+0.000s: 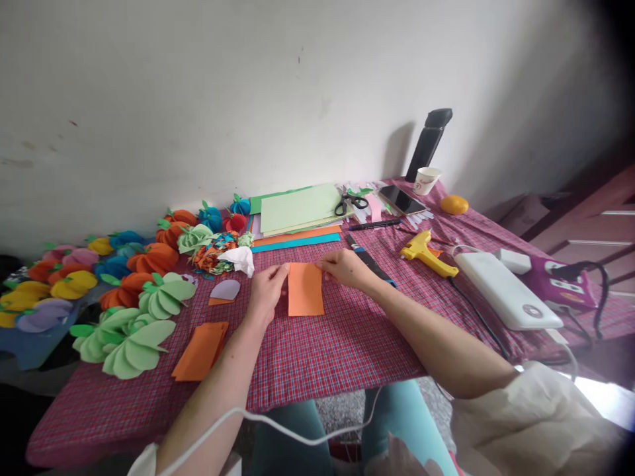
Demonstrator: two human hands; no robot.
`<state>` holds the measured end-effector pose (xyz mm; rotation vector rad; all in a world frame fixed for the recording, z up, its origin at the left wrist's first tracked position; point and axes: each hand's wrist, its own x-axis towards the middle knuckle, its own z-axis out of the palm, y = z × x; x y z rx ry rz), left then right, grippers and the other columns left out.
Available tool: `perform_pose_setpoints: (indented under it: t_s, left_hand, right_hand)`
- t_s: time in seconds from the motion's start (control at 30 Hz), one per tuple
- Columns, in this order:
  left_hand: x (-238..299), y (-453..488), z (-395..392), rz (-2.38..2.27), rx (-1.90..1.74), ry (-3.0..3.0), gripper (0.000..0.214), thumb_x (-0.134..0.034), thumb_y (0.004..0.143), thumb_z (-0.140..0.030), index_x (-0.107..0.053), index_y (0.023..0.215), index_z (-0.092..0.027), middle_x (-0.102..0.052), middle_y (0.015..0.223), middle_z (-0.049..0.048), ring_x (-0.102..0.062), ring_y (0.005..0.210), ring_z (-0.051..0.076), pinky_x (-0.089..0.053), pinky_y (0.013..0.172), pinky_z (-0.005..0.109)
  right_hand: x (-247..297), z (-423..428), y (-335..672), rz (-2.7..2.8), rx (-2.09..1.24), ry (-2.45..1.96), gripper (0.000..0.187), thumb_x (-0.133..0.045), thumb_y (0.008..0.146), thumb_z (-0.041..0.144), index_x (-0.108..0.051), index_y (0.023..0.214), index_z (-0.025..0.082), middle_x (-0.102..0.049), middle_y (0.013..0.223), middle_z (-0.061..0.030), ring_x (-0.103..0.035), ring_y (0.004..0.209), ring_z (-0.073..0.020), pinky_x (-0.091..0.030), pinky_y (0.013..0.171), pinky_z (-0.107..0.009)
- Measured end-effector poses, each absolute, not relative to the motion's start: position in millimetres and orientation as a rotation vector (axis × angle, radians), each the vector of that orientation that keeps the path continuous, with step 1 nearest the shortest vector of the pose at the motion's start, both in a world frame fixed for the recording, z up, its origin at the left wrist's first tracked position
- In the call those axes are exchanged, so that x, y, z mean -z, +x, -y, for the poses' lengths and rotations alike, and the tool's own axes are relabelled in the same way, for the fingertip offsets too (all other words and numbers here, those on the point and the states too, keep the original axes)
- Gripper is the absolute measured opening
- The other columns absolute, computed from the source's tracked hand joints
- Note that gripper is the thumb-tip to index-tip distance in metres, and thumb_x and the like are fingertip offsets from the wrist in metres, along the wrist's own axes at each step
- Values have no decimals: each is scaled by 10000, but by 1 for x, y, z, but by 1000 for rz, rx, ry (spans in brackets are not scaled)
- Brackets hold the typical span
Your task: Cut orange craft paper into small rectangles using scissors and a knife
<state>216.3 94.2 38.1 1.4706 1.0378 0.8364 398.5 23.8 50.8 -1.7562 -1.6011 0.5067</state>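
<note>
An orange paper rectangle [305, 291] is held up just above the checked tablecloth. My left hand [268, 291] pinches its upper left corner, and my right hand [344, 268] pinches the upper right one. Whether it is one sheet or several cannot be made out. Left of my left forearm lies a stack of orange paper pieces [201, 352]. A lilac rounded paper piece [225, 289] rests on a bit of orange paper beyond that stack.
Paper pumpkins [153, 258] crowd the left side. Coloured sheets [302, 208] lie at the back with scissors [350, 203] on them. Rightward are a yellow glue gun [427, 254], white power bank [506, 291], purple power strip [563, 284], phone [401, 199], paper cup [425, 180] and black bottle [427, 147].
</note>
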Motion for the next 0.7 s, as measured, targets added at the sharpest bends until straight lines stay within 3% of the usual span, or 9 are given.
perform_pose_setpoints:
  t_s: [0.33, 0.7]
  left_hand:
    - [-40, 215, -93, -1038, -904, 1379, 293, -602, 626, -428, -622, 728, -154, -621, 633, 6, -551, 510, 116, -345, 408, 185]
    - [-37, 215, -96, -1132, -957, 1416, 303, -564, 647, -448, -602, 735, -160, -586, 617, 3, -543, 521, 120, -390, 426, 192]
  right_hand:
    - [-55, -21, 393, 1639, -370, -1703, 213, -495, 781, 240, -670, 683, 169, -606, 542, 24, -532, 543, -86, -334, 538, -184]
    - [-59, -18, 391, 1646, -275, -1737, 186, -490, 777, 236, -663, 742, 179, -645, 647, -6, -545, 563, -99, -342, 536, -190]
